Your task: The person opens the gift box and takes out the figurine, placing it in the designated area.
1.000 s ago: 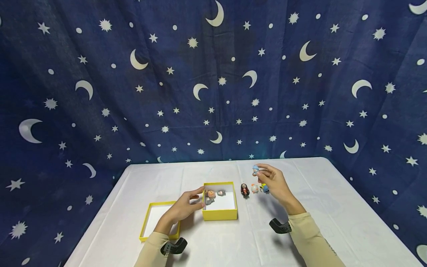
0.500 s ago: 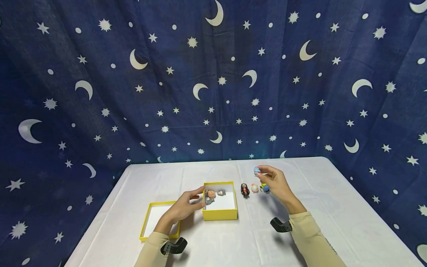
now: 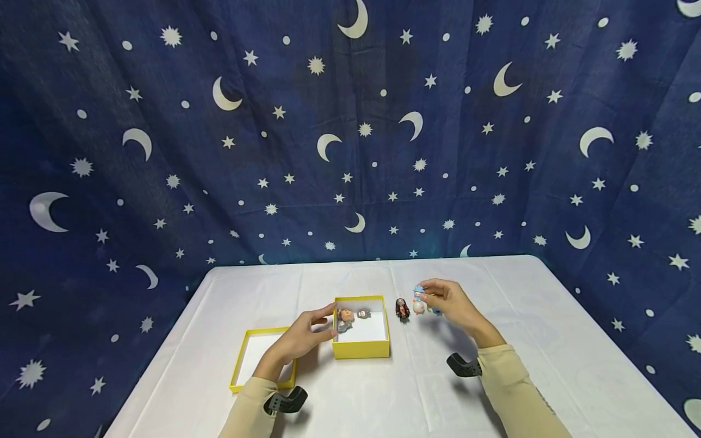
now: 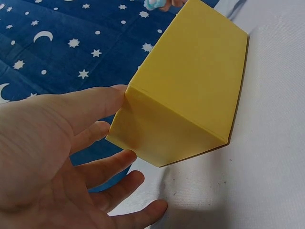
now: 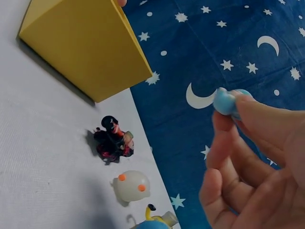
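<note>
My right hand (image 3: 451, 299) pinches a small toy figurine (image 5: 228, 101) with a light-blue top between thumb and forefinger. It is above the table, and in the head view it overlaps a round white toy figure (image 5: 133, 186) with orange spots. To its left stands a dark-haired doll figure (image 3: 402, 310) in black and red. A blue and yellow toy figure (image 5: 155, 223) is partly hidden by my right hand. My left hand (image 3: 303, 336) touches the left side of the yellow box (image 3: 361, 350), thumb and forefinger at its rim, the other fingers extended and off it.
Inside the box lie a brown-haired figure (image 3: 345, 315) and two grey ones, among them a grey figure (image 3: 364, 313). A yellow-rimmed white lid (image 3: 254, 353) rests on the table (image 3: 356, 401) beneath my left forearm. A dark-blue curtain (image 3: 306, 164) hangs behind the table.
My right hand has lowered the light-blue figurine toward the white figure, coming a little nearer. The left hand and the box keep their places.
</note>
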{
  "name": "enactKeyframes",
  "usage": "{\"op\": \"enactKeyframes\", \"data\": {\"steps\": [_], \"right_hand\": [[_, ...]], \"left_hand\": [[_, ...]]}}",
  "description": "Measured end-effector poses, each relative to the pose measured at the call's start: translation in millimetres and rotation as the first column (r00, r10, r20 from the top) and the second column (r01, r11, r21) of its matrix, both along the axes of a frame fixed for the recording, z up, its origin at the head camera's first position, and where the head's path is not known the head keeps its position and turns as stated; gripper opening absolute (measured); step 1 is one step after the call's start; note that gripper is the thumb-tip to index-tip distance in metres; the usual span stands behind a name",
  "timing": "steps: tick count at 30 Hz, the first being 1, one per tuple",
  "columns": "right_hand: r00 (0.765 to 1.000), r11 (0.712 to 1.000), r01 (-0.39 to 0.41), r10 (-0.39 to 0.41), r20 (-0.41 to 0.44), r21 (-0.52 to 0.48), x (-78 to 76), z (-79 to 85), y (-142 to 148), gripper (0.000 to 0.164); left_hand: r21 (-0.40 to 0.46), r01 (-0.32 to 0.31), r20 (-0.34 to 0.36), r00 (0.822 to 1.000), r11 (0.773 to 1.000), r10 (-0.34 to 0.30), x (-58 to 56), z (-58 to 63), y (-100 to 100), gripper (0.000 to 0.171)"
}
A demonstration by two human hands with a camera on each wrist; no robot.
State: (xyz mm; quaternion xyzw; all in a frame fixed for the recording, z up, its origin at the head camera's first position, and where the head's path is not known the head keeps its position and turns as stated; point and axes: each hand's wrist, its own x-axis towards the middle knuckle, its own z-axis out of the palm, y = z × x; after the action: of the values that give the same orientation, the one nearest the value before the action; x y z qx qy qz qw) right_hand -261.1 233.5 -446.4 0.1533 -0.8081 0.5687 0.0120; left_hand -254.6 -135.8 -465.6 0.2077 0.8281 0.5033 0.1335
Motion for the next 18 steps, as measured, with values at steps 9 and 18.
{"op": "enactKeyframes", "data": {"steps": [9, 18], "right_hand": [[0.984, 0.983, -0.165, 0.159, 0.083, 0.081, -4.8, -16.0, 3, 0.035], [0.951, 0.944, -0.299, 0.282, 0.128, 0.139, -2.6, -28.3, -2, 0.028]], "left_hand": [[-0.011, 0.002, 0.0, 1.0, 1.0, -0.002, -1.2, 0.4, -1, 0.061], [-0.007, 0.006, -0.011, 1.0, 1.0, -0.006, -1.2, -1.6, -1, 0.062]]}}
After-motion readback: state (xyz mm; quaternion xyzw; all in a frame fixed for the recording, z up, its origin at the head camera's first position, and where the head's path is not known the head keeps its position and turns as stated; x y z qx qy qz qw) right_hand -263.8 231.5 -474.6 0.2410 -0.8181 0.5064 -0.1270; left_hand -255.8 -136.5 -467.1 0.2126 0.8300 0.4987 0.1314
